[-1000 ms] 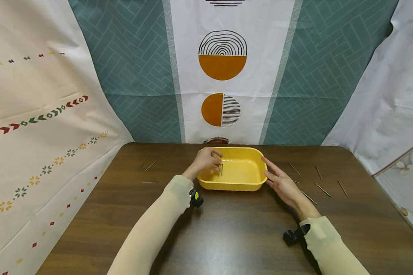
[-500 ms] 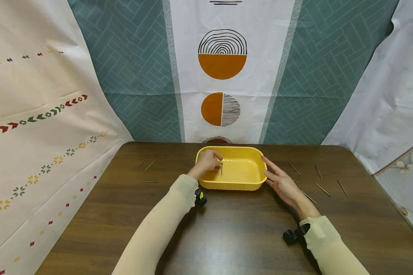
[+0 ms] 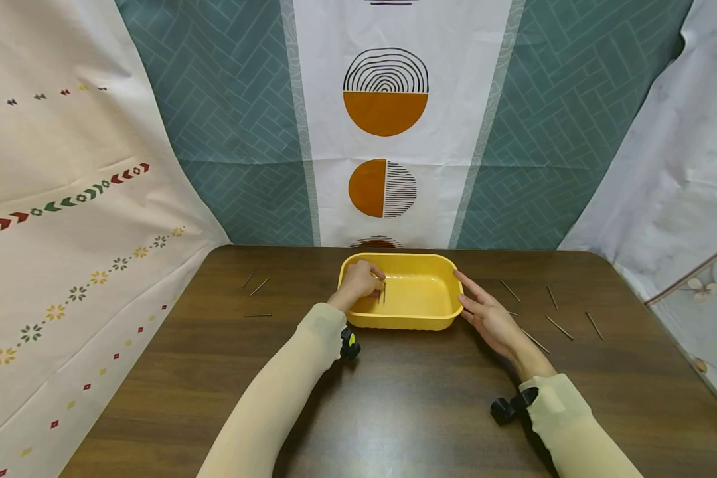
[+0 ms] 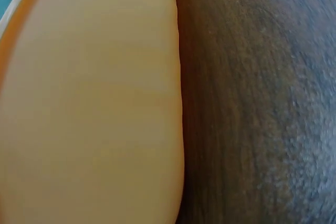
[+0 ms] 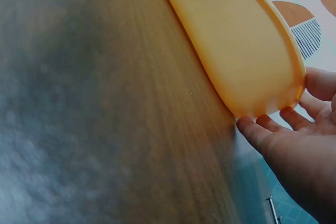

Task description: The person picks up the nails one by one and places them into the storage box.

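A yellow plastic basin (image 3: pixel 418 323) stands near the back of the table, between both hands. My left hand (image 3: pixel 358 282) reaches over its left end, fingers curled and thumb and fingertips pinching a thin metal nail (image 3: pixel 379 298) low inside. A second nail (image 3: pixel 385 293) shows right beside it in the basin. The left wrist view has only the basin's outer wall (image 4: pixel 94 103), with the hand out of sight. My right hand (image 3: pixel 492 322) rests its spread, nearly straight fingers against the basin's right end. In the right wrist view, the fingertips (image 5: pixel 252 127) touch the outer wall.
Several loose nails, one of them a slanted nail (image 3: pixel 559 328), lie scattered on the brown wooden table (image 3: pixel 418 405) to the right. Three more lie at the left, including a flat-lying nail (image 3: pixel 257 315). A patterned cloth (image 3: pixel 239 133) hangs behind the table's back edge.
My left hand has moved right and lower into the basin, its fingers closing in toward the nails. The right hand and the basin have stayed in place.
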Available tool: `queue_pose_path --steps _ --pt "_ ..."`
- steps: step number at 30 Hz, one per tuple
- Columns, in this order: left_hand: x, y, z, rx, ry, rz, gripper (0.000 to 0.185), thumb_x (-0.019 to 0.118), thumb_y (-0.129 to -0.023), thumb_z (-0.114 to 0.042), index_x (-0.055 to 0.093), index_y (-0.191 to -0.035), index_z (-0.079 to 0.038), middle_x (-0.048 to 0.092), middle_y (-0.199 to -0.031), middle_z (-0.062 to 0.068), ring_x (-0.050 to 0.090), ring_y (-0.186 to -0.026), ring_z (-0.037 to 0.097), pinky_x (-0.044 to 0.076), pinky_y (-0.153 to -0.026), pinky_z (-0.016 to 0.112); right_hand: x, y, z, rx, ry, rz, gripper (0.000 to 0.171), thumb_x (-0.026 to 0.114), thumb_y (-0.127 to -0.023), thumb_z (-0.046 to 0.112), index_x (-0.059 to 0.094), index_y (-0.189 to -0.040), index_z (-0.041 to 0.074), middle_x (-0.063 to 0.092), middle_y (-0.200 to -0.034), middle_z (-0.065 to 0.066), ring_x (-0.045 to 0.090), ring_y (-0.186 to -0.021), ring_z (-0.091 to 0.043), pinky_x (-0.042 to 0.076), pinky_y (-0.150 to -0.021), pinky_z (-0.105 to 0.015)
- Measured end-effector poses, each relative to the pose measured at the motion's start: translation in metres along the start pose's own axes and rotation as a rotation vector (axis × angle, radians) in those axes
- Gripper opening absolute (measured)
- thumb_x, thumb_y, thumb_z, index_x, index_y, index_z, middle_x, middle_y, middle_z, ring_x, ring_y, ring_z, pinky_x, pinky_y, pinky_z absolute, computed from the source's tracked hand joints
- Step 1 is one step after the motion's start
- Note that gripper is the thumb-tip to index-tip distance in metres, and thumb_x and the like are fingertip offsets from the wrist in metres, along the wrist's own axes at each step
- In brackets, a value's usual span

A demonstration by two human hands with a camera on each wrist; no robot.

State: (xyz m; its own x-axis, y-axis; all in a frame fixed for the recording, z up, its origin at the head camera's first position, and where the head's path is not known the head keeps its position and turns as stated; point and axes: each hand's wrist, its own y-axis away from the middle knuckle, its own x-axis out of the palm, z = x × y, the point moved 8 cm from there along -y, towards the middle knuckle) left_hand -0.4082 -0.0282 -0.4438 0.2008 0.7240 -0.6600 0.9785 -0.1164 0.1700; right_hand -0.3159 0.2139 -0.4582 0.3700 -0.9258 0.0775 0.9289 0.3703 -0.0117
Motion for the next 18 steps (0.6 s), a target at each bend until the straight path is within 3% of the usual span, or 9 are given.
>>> queue_pose_path --steps 18 --pt "-0.0018 0.0073 -0.0047 0.007 0.017 0.025 0.022 0.07 -0.096 -0.003 0.075 -0.117 -0.001 0.074 -0.103 0.012 0.073 -0.072 0.017 0.059 -0.066 0.023 -0.0001 0.0007 0.0005 0.003 0.01 -0.001 0.06 0.034 -0.114 0.011 0.008 -0.168 0.011 -0.006 -0.175 -0.009 0.002 -0.159 -0.035 0.012 -0.124 -0.061"
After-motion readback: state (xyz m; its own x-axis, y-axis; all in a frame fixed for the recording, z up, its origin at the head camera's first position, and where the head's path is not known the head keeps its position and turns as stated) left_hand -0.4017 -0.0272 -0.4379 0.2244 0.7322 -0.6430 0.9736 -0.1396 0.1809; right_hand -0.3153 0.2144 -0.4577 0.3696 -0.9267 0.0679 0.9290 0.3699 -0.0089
